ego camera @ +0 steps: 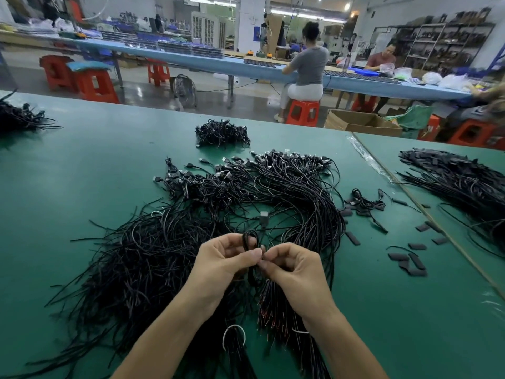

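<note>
Closest to me, a white tie (234, 335) loops round a bundle of black wires lying between the two forearms, and beside it a second bundle shows bare reddish wire ends (269, 313). Just above these my left hand (224, 259) and right hand (293, 270) meet thumb to thumb over the green surface (68, 187). The left hand's fingers curl round a small coiled black cable (250, 239), whose loop stands up above its fingertips. The right hand pinches the same cable just below the loop, fingers bent in tight. The cable's plug (263, 218) sticks up just beyond the loop, apart from both hands. Under and around the hands sprawls the heap of loose cables (142, 255); to the right lie scattered black sleeve pieces (410, 262). Farther back sits a small pile of coiled cables (222, 133). Beyond the surface's edge, a seated person (307, 75) works at a long blue table (207, 61).
</note>
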A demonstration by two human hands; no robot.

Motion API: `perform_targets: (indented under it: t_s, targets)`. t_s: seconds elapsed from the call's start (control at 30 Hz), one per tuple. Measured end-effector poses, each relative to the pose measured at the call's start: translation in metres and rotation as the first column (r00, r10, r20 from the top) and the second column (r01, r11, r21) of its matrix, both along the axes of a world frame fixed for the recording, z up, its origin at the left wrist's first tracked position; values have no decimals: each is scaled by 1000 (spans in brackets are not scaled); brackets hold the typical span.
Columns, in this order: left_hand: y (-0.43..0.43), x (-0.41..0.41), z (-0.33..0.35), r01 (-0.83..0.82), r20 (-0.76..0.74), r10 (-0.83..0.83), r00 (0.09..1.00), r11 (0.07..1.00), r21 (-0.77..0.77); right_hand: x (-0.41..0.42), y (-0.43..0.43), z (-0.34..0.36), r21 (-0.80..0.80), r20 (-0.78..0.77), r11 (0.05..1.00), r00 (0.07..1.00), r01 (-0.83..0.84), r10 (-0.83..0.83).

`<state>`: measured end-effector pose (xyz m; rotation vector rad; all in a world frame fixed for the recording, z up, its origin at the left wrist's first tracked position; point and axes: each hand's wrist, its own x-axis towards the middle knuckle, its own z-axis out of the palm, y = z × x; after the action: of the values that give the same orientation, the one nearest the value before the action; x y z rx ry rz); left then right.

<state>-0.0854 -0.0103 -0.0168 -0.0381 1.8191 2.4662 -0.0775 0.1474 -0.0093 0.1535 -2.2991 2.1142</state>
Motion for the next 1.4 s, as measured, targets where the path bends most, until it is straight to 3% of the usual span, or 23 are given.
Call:
perform_targets:
  t_s: [0.13,0.23,0.33,0.4,0.47,0.57,0.67,0.73,0.9,1.03,1.1,1.2,1.23,1.3,1.4]
  targets:
    - [-8,-26,11,-154,-119,133,984,971,-182,-2,5,-5,137,89,990,996,19,-31]
    - [-15,-79,33,-366,-196,314,929,862,-351,-2,9,-9,243,158,970,987,-12,-28]
    - [-26,-122,49,-273,-157,225,962,736,-619,-2,11,-14,341,148,939,989,-34,-18]
    - [-30,-129,46,-191,-137,132,982,687,-701,-3,12,-18,436,94,900,995,-15,-29]
    - [-31,-124,37,-184,-169,89,982,674,-715,-7,12,-24,582,-6,811,997,61,-71]
    - [-25,-111,20,-148,-160,45,986,680,-718,-16,7,-30,808,-127,568,988,157,-91]
    - [-16,-96,2,-105,-147,-6,989,670,-735,-26,-1,-30,925,-116,349,987,148,-110]
    - [-10,-86,-9,-68,-131,-47,990,655,-753,-33,-5,-29,943,-104,300,985,141,-136]
    - [0,-66,-24,-30,-159,-171,972,584,-811,-41,-5,-25,882,-69,445,976,156,-206]
    - [5,-67,-31,-38,-205,-304,930,476,-879,-32,1,-7,816,-126,536,971,218,-202]
    - [13,-69,-34,-47,-239,-362,901,468,-883,-26,1,6,796,-158,561,973,228,-171]
    - [22,-71,-37,-38,-243,-376,894,478,-877,-19,-1,24,581,-76,813,997,42,3]
    - [22,-71,-37,-42,-252,-364,897,497,-866,-16,-2,30,500,-44,865,996,-44,76]
    - [18,-73,-35,-101,-314,-263,912,598,-795,-12,-1,34,472,-83,878,987,-81,135]
    - [4,-73,-21,-367,-459,63,886,701,-611,-12,15,33,469,-202,879,979,81,17]
